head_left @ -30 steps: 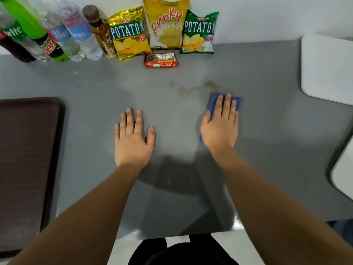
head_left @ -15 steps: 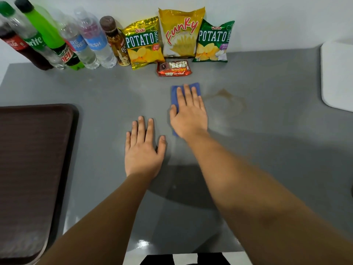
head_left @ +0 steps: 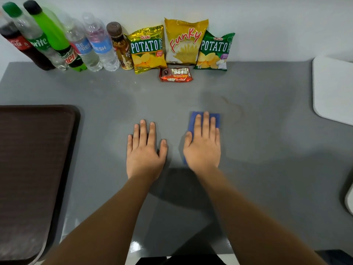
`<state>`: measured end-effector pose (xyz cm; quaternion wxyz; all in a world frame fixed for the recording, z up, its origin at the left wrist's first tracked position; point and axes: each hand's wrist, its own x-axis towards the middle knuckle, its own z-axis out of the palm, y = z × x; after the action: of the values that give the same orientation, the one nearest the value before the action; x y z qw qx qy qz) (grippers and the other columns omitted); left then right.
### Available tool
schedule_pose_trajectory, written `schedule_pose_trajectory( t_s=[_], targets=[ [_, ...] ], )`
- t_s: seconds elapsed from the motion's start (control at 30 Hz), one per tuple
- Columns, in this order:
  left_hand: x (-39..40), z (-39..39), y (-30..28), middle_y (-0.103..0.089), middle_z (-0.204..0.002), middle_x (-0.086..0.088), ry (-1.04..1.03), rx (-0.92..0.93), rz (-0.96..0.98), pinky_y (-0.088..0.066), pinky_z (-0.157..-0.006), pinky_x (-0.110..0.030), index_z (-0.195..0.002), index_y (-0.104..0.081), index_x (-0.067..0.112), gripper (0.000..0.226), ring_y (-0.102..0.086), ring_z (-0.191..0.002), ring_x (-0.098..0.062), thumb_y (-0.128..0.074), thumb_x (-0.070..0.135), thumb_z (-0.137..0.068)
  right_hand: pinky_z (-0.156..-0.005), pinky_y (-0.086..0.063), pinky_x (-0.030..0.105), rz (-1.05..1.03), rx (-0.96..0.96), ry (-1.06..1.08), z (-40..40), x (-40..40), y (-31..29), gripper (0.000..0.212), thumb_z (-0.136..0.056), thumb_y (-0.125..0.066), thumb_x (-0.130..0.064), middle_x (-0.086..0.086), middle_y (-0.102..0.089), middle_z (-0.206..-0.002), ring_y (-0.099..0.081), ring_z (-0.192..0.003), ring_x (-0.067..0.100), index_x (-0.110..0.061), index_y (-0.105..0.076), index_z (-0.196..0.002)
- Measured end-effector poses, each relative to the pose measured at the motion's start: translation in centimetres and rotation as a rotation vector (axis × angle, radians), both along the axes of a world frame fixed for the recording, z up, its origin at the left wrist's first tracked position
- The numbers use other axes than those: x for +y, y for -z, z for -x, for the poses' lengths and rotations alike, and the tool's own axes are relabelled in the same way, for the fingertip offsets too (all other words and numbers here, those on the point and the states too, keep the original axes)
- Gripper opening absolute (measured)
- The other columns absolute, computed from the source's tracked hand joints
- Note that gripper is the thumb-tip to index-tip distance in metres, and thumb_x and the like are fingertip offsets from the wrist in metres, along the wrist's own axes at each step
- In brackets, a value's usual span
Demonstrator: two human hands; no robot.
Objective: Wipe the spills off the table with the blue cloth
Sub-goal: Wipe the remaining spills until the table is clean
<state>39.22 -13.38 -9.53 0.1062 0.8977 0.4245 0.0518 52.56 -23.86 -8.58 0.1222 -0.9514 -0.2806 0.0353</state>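
Observation:
My right hand (head_left: pixel 203 148) lies flat on the blue cloth (head_left: pixel 193 119), pressing it to the grey table (head_left: pixel 267 159); only the cloth's far edge and left side show past my fingers. A faint brown streak of spill (head_left: pixel 234 105) remains just beyond and to the right of the cloth. My left hand (head_left: pixel 145 150) rests palm down on the table beside it, fingers spread, holding nothing.
A dark brown tray (head_left: pixel 32 169) fills the left side. Several drink bottles (head_left: pixel 76 44), three chip bags (head_left: pixel 183 43) and a red snack bar (head_left: pixel 176 74) line the back wall. White boards (head_left: pixel 332 88) sit at the right edge.
My right hand has slid the cloth from the left, near the snack bar, back to the right and towards me. The brown spill is much fainter. My left hand has stayed put.

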Motion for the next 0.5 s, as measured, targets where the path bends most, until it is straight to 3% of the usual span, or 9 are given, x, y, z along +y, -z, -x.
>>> schedule_pose_trajectory(
  t_s=[0.1, 0.2, 0.37, 0.5],
  targets=[
    [0.0, 0.0, 0.0, -0.008, -0.174, -0.004, 0.005, 0.012, -0.014, -0.007, -0.130, -0.045, -0.166, -0.015, 0.024, 0.071, -0.002, -0.161, -0.021, -0.026, 0.058, -0.105, -0.129, -0.002, 0.041, 0.043, 0.053, -0.138, -1.2, 2.4, -0.2, 0.067, -0.103, -0.023, -0.043, 0.003, -0.007, -0.173, -0.003, -0.160, 0.023, -0.019, -0.013, -0.164],
    [0.0, 0.1, 0.0, -0.009, -0.174, -0.003, 0.003, 0.010, -0.019, -0.007, -0.130, -0.044, -0.166, -0.015, 0.025, 0.070, -0.003, -0.161, -0.021, -0.026, 0.058, -0.105, -0.130, -0.002, 0.042, 0.057, 0.072, -0.206, -5.1, 4.4, -0.5, 0.066, -0.104, -0.022, -0.045, 0.002, -0.004, -0.173, 0.000, -0.160, 0.023, -0.021, -0.010, -0.164],
    [0.0, 0.1, 0.0, -0.010, -0.174, -0.002, 0.004, 0.001, -0.040, -0.008, -0.130, -0.043, -0.166, -0.017, 0.025, 0.069, -0.004, -0.161, -0.021, -0.028, 0.057, -0.105, -0.128, 0.001, 0.041, 0.071, 0.078, -0.084, -12.1, 4.2, -0.4, 0.068, -0.104, -0.021, -0.047, 0.004, -0.001, -0.173, 0.002, -0.159, 0.024, -0.019, -0.006, -0.164],
    [-0.1, 0.1, 0.0, -0.011, -0.174, -0.003, 0.004, -0.001, -0.037, -0.008, -0.130, -0.044, -0.166, -0.017, 0.025, 0.069, -0.004, -0.161, -0.022, -0.027, 0.057, -0.105, -0.128, -0.001, 0.040, 0.045, 0.070, 0.032, -12.9, 1.1, -0.2, 0.067, -0.105, -0.023, -0.047, 0.003, -0.003, -0.173, 0.000, -0.159, 0.025, -0.020, -0.008, -0.164]
  ],
)
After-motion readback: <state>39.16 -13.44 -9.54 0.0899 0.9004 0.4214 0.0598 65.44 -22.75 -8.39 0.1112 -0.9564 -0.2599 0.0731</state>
